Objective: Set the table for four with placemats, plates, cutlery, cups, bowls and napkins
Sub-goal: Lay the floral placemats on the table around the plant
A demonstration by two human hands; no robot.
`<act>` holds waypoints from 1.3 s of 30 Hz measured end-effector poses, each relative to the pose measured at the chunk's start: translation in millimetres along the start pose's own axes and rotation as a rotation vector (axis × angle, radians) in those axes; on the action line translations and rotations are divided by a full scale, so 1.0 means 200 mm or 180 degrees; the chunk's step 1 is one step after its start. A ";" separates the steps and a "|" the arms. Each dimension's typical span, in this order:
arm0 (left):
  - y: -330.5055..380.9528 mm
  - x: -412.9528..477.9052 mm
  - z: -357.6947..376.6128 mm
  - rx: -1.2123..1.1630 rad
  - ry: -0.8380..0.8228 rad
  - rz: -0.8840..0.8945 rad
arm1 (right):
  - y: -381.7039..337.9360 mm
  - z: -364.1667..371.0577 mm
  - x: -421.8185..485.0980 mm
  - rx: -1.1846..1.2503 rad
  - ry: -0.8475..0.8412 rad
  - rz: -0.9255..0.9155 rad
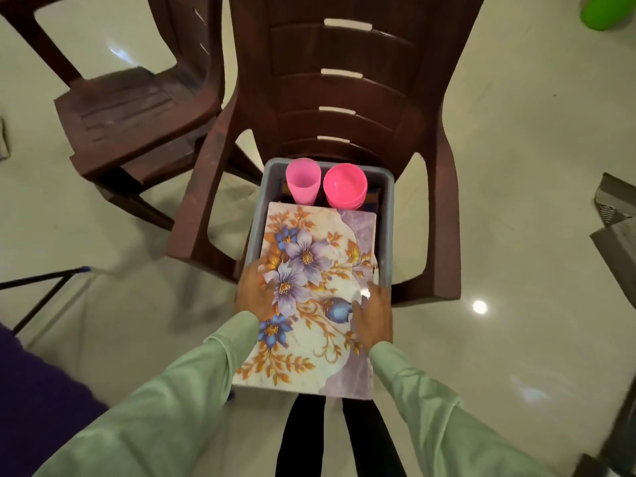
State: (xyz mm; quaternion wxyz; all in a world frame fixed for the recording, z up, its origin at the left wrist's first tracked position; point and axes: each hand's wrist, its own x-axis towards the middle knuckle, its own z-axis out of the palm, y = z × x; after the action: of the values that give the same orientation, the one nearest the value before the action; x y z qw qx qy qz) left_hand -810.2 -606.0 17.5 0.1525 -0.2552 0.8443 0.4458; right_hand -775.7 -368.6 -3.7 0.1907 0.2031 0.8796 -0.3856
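A floral placemat stack (309,287) with purple and blue flowers lies over the near part of a grey plastic bin (385,215) that sits on a brown chair seat. My left hand (254,294) grips the stack's left edge and my right hand (373,316) grips its right edge. The near end of the stack sticks out past the bin toward me. Behind it, inside the bin, stand stacked pink cups (303,180) and stacked pink bowls (345,185). Whatever else is in the bin is hidden under the placemats.
The brown plastic chair (344,98) holding the bin faces me; a second brown chair (137,111) stands to its left. Glossy white floor lies all around. A dark metal stand leg (44,284) is at left, grey objects (616,215) at right, something green (605,12) at top right.
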 end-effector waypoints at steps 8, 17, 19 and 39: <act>-0.17 -0.06 0.09 0.0063 -0.0079 -0.0294 | 0.08 0.17 -0.07 -0.0329 -0.0276 0.0686; -0.13 -0.05 0.10 0.0252 -0.0074 -0.0192 | 0.07 0.17 0.02 0.0022 0.0110 0.1103; -0.11 -0.06 0.10 0.0274 -0.0073 -0.0076 | 0.05 0.13 0.05 0.0184 0.0146 0.1105; 0.00 -0.16 -0.12 -0.1303 -0.0533 -0.1041 | -0.04 -0.39 -0.11 0.2442 -0.0178 0.0686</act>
State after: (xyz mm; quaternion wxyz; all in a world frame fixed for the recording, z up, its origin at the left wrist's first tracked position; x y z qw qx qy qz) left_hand -784.5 -617.0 46.2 0.2370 -0.3759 0.6687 0.5962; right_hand -774.7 -318.0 61.1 0.1641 0.3401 0.6399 -0.6693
